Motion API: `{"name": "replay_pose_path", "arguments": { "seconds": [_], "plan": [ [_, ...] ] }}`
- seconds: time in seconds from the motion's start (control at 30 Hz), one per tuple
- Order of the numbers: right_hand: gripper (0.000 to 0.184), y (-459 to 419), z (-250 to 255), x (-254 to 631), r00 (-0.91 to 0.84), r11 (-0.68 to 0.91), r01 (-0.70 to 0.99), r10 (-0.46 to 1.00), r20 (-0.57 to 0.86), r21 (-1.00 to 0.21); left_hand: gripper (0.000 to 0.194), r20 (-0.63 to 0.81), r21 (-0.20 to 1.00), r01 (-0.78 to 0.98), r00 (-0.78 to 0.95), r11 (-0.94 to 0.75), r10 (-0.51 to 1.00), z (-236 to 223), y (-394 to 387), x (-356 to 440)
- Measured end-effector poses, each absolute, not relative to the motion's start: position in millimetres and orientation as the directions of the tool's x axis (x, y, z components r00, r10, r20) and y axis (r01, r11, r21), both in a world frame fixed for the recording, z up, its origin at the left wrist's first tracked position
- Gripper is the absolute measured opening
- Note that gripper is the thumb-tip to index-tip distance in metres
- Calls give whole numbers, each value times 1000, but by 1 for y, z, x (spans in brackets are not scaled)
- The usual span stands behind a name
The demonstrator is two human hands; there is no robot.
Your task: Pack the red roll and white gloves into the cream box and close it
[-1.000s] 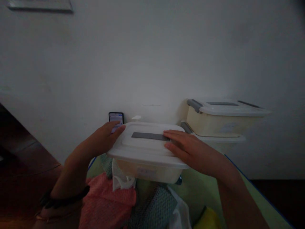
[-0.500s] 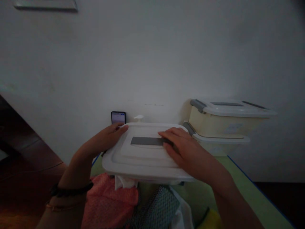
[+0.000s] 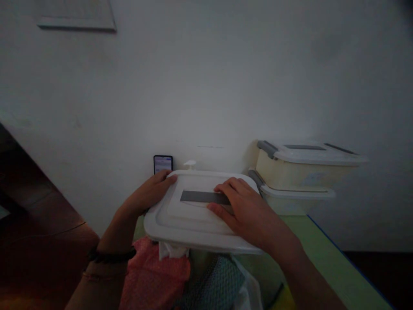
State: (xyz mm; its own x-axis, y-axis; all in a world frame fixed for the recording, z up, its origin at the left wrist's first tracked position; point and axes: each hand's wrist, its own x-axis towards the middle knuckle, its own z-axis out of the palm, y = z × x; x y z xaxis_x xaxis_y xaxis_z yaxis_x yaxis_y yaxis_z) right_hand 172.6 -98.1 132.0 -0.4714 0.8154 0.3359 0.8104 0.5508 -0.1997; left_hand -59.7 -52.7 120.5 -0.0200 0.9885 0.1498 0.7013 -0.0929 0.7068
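A white plastic box lid (image 3: 167,224) with a grey strip handle (image 3: 196,196) lies in front of me, level and above the cloths. My left hand (image 3: 155,189) grips the lid's far left edge, thumb on top and the other fingers mostly hidden below. On the right half of the lid, my right hand (image 3: 243,206) curls over the end of the grey handle, thumb on its near side. White cloth (image 3: 172,251) pokes out under the lid's near edge. What lies under the lid is mostly hidden.
Two lidded boxes, an upper box (image 3: 306,172) and a lower box (image 3: 290,204), stand stacked at right. A phone (image 3: 163,163) and a white pump top (image 3: 190,163) are by the wall. Red cloth (image 3: 155,275) and grey-green textured fabric (image 3: 222,280) lie nearest on the green table (image 3: 332,258).
My right hand has shifted slightly on the handle, its thumb now farther left and spread from the fingers. My left hand keeps its hold on the edge. The whole view has tilted a little.
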Motion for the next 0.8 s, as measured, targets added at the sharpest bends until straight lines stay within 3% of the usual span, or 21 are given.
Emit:
{"name": "replay_pose_path", "arguments": {
  "seconds": [0.2, 0.3, 0.47, 0.8],
  "plan": [
    [50, -84, 139, 147, -469, 484, 875, 834, 292, 22, 52, 97, 794, 604, -18, -66, 995, 115, -46, -62],
    [56, -73, 142, 139, -494, 495, 866, 828, 264, 67, 49, 98, 801, 596, -46, -52, 994, 113, -46, -62],
    [57, -59, 145, 139, -574, 585, 810, 778, 256, 36, 52, 86, 822, 568, -47, -44, 995, 110, -45, -63],
    [58, -60, 147, 137, -484, 506, 858, 854, 190, -89, 55, 78, 897, 436, 6, -72, 997, 103, -38, -70]
  ]
}}
